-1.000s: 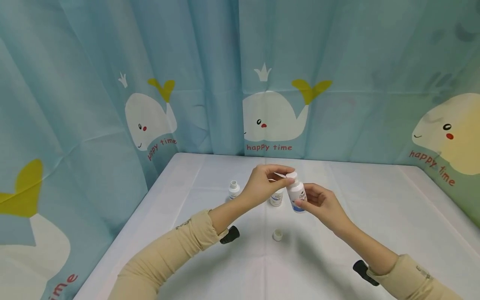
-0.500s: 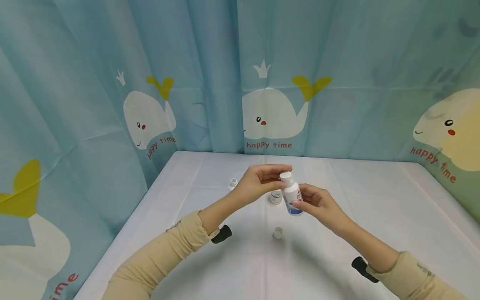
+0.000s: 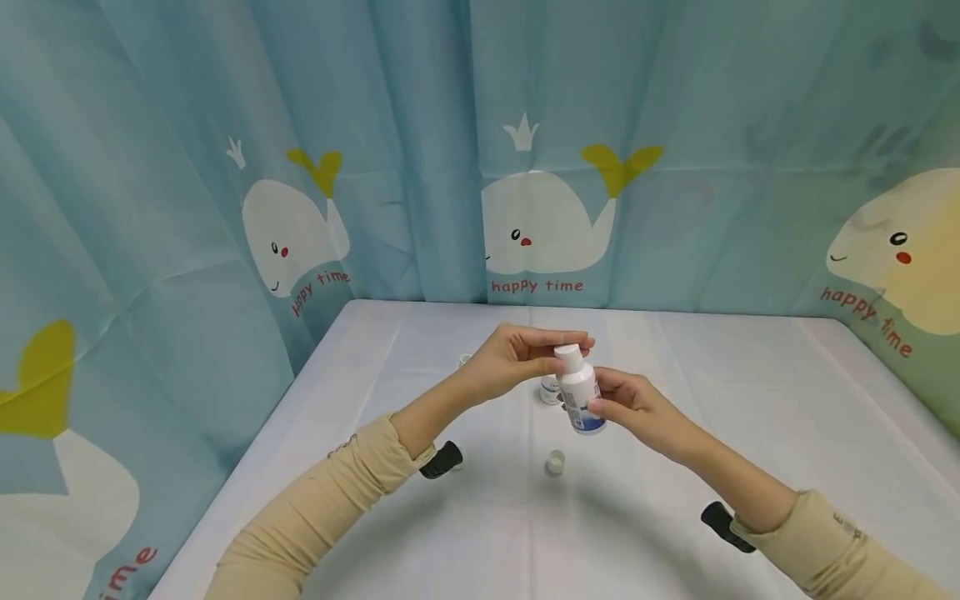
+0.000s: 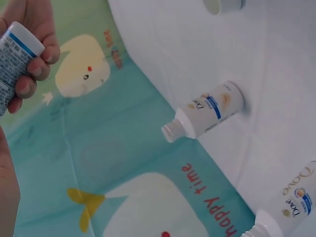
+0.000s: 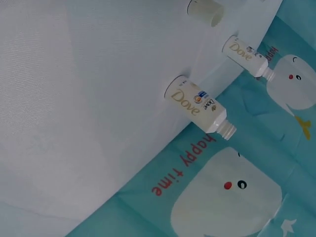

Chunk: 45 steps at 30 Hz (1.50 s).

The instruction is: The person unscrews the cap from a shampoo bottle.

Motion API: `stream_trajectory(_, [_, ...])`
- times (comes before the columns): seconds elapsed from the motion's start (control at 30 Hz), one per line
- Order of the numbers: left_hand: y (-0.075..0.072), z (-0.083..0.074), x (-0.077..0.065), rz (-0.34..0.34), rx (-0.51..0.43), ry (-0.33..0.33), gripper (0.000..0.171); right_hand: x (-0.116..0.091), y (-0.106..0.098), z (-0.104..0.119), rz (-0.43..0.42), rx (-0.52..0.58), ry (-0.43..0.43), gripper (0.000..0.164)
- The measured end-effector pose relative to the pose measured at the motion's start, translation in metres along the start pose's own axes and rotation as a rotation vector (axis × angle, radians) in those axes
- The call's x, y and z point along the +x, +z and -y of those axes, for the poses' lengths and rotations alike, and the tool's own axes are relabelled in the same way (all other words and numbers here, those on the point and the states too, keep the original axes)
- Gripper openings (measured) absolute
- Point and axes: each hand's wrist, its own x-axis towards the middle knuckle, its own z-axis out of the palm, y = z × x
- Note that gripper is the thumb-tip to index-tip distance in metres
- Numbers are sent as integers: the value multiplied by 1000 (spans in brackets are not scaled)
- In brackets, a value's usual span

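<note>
Above the table, my right hand (image 3: 637, 408) grips a small white bottle (image 3: 579, 398) with a blue band near its base. It tilts a little, top to the left. My left hand (image 3: 510, 362) pinches the white cap (image 3: 567, 358) on its neck between thumb and fingers. In the left wrist view, fingers wrap the printed bottle (image 4: 19, 59) near its blue-edged base. An uncapped white Dove bottle (image 5: 197, 106) stands behind the hands, partly hidden in the head view. A second uncapped Dove bottle (image 5: 244, 57) stands farther left, mostly behind my left hand.
A loose white cap (image 3: 555, 462) lies on the white-covered table (image 3: 510, 533) in front of the hands. Blue curtains (image 3: 420, 150) with whale prints hang behind and beside the table. Black devices (image 3: 441, 460) sit at both wrists.
Both hands have shifted slightly left with the held bottle, which has come a little lower. My left fingers stay at the cap. The standing bottles and loose cap have not moved.
</note>
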Motion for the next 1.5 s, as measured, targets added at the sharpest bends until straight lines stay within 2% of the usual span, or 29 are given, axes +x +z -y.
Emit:
stream_trajectory(0.1, [2, 0, 0, -26, -6, -6, 40, -1, 1, -1, -25, -2, -2, 39])
stream_trajectory(0.37, [8, 1, -2, -97, 76, 18, 38, 1, 5, 0, -104, -56, -17, 39])
stream_trajectory(0.6, [15, 12, -4, -233, 134, 90, 35, 6, 8, -1, -162, -96, 17, 41])
stream_trajectory(0.77, [20, 18, -7, -348, 120, 84, 35, 10, 12, -2, -219, -91, 30, 38])
stream_trajectory(0.93, [22, 20, -7, -426, 89, 81, 35, 12, 14, 0, -278, -99, 62, 35])
stream_trajectory(1.1, [28, 22, -4, -491, 157, 104, 30, 11, 14, 2, -326, -90, 113, 36])
stream_trajectory(1.27, [31, 20, -1, -514, 224, 94, 23, 7, 14, 6, -346, -95, 131, 35])
stream_trajectory(1.5, [34, 21, 1, -511, 203, 84, 24, 6, 15, 5, -355, -84, 130, 35])
